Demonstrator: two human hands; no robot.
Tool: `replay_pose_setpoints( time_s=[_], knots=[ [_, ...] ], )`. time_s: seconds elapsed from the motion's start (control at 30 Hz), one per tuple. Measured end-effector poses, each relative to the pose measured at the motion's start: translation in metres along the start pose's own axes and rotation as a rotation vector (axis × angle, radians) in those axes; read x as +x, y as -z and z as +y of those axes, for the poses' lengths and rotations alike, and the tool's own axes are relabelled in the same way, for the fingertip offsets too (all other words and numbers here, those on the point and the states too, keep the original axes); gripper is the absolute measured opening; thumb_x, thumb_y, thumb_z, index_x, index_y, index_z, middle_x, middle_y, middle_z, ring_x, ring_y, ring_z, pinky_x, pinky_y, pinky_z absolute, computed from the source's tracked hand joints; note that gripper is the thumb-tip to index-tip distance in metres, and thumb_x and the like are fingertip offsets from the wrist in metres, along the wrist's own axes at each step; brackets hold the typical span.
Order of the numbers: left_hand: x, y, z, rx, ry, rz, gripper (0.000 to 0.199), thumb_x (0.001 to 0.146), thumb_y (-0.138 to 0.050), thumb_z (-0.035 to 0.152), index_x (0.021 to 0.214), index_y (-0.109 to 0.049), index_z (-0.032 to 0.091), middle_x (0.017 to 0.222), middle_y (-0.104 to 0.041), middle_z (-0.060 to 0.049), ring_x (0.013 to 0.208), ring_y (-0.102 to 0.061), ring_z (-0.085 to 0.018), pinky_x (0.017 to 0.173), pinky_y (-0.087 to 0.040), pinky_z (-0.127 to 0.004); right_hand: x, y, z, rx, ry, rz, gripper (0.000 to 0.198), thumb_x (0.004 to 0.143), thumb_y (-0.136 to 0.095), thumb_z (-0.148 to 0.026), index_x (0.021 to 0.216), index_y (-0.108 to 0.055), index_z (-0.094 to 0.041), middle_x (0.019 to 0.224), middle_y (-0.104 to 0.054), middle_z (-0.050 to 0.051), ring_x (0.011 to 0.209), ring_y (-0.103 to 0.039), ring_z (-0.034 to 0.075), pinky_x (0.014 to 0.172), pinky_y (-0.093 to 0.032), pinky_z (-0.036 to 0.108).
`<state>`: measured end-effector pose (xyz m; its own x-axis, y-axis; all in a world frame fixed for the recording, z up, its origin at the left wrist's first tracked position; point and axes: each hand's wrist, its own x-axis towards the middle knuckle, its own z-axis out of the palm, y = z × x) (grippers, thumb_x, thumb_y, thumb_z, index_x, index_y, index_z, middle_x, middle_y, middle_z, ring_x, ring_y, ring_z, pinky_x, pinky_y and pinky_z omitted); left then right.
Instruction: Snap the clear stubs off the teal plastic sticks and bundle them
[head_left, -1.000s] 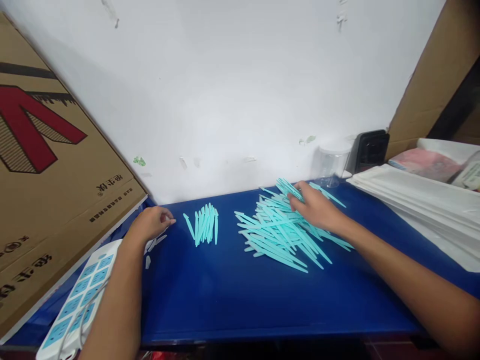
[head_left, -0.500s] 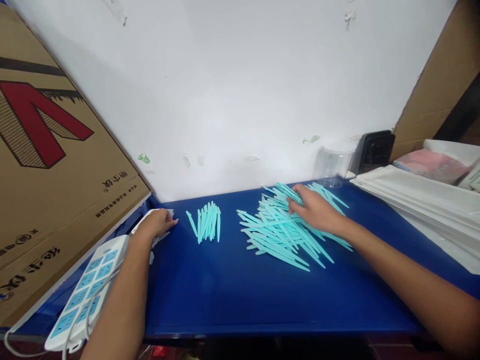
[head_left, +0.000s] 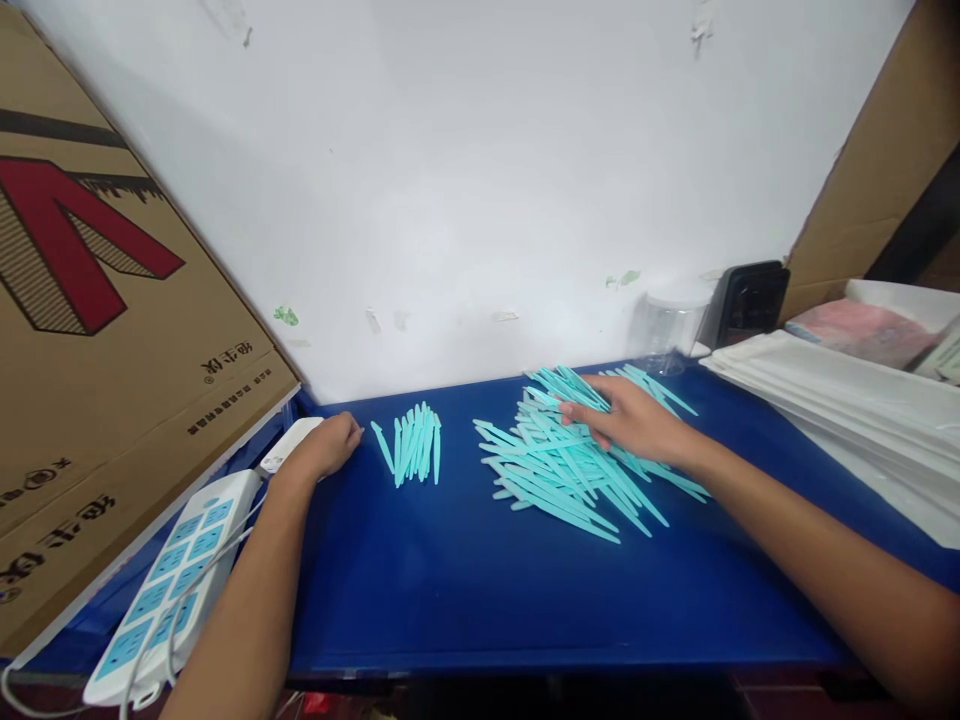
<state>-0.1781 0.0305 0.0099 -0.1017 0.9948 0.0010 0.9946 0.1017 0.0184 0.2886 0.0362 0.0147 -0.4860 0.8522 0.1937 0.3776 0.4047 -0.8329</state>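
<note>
My right hand (head_left: 634, 420) is at the upper part of a loose pile of turquoise plastic sticks (head_left: 570, 470), flat and tapering to a point. Its fingers and thumb close around several of these sticks, which fan out to the left. At the left of the table, my left hand (head_left: 334, 447) is closed with the fingertips pinched. A small pale tip shows at its fingers, too little to name. Just right of that hand lies a smaller, roughly lined-up group of the same sticks (head_left: 414, 445), one of them slanting apart.
On the blue tabletop (head_left: 450, 590), a white power strip (head_left: 176, 575) with cables lies beside my left forearm. A printed cardboard box (head_left: 142, 400) leans at the left. A clear plastic jar (head_left: 671, 330), a black object (head_left: 752, 303) and stacked white foam sheets (head_left: 825, 400) stand at the right.
My left hand has shifted slightly right, and the clear plastic pieces under it are now mostly hidden. My right thumb has moved left over the pile, and the sticks at the fingers are spread wider.
</note>
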Motion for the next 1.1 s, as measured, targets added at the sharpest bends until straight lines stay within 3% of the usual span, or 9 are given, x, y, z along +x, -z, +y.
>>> replay_pose_setpoints(
  time_s=[0.1,0.2,0.27,0.37,0.5,0.77,1.1],
  knots=[
    [-0.001,0.002,0.010,-0.182,-0.070,0.111,0.032,0.098,-0.043,0.043,0.103,-0.061,0.017,0.085,-0.073,-0.008,0.077,-0.066,-0.022,0.070,-0.048,-0.031,0.000,0.000,0.000,-0.003,-0.005,0.012,0.046,0.089,-0.062,-0.064,0.095,-0.065,-0.019,0.091,-0.076,0.006,0.048,-0.059,0.014,0.055,-0.046,0.031],
    [-0.006,0.003,0.039,-0.545,-0.238,0.205,0.039,0.097,-0.049,0.051,0.109,-0.064,0.016,0.080,-0.070,-0.005,0.072,-0.066,-0.019,0.070,-0.053,-0.031,-0.001,-0.001,-0.003,-0.012,-0.002,0.005,0.044,0.090,-0.062,-0.063,0.089,-0.065,-0.019,0.068,-0.070,0.001,0.046,-0.058,0.015,0.056,-0.044,0.031],
    [-0.012,0.002,0.066,-0.762,-0.367,0.164,0.042,0.097,-0.054,0.051,0.110,-0.069,0.015,0.083,-0.073,-0.007,0.072,-0.067,-0.018,0.070,-0.056,-0.030,-0.003,-0.003,-0.006,-0.025,-0.002,-0.007,0.042,0.092,-0.062,-0.061,0.085,-0.064,-0.020,0.056,-0.064,-0.002,0.043,-0.054,0.014,0.054,-0.042,0.030],
    [-0.025,-0.003,0.104,-0.965,-0.499,0.084,0.040,0.097,-0.060,0.047,0.116,-0.071,0.014,0.092,-0.078,-0.011,0.074,-0.071,-0.018,0.071,-0.059,-0.032,-0.005,-0.008,-0.011,-0.032,-0.023,-0.024,0.041,0.092,-0.062,-0.061,0.083,-0.062,-0.021,0.054,-0.063,-0.002,0.040,-0.048,0.014,0.049,-0.038,0.029],
    [-0.039,-0.012,0.135,-1.089,-0.580,-0.017,0.032,0.097,-0.063,0.041,0.114,-0.072,0.015,0.099,-0.080,-0.013,0.076,-0.075,-0.019,0.070,-0.063,-0.032,-0.006,-0.017,-0.010,-0.011,0.022,-0.051,0.041,0.092,-0.063,-0.060,0.076,-0.058,-0.023,0.053,-0.062,-0.002,0.051,-0.061,0.018,0.060,-0.045,0.032],
    [-0.051,-0.012,0.148,-1.122,-0.538,-0.083,0.026,0.093,-0.069,0.038,0.102,-0.075,0.015,0.093,-0.081,-0.011,0.069,-0.074,-0.017,0.066,-0.063,-0.029,-0.005,-0.030,-0.001,-0.048,0.057,-0.125,0.043,0.092,-0.064,-0.061,0.074,-0.062,-0.021,0.053,-0.058,-0.005,0.042,-0.050,0.013,0.064,-0.046,0.031],
    [-0.056,-0.008,0.151,-1.132,-0.425,-0.156,0.031,0.091,-0.070,0.043,0.104,-0.076,0.015,0.096,-0.081,-0.010,0.070,-0.072,-0.016,0.067,-0.061,-0.027,-0.005,-0.028,-0.001,-0.052,0.073,-0.100,0.040,0.091,-0.067,-0.057,0.072,-0.063,-0.021,0.056,-0.059,-0.004,0.046,-0.055,0.013,0.058,-0.044,0.028]
  ],
)
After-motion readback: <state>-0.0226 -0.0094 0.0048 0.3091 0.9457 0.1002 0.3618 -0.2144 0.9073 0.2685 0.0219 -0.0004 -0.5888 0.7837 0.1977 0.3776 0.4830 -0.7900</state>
